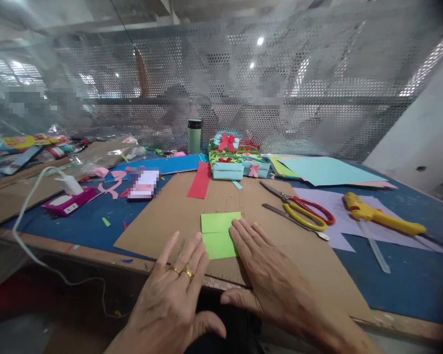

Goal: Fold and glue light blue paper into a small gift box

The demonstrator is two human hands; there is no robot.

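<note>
A small folded sheet of light green paper [218, 233] lies on a brown cardboard sheet [177, 216] near the table's front edge. My left hand [177, 290] rests flat on the cardboard, fingers stretched out, with its fingertips at the paper's left edge; two gold rings show on it. My right hand [269, 275] also lies flat and open, its fingertips pressing on the paper's right edge. Neither hand holds anything.
Scissors with red and yellow handles [302, 209], a yellow glue gun [379, 216] on lilac paper, a red paper strip [200, 179], small paper gift boxes [232, 157], a green flask [194, 136], a phone [144, 184], a pink device with a white cable [69, 201]. Perforated metal wall behind.
</note>
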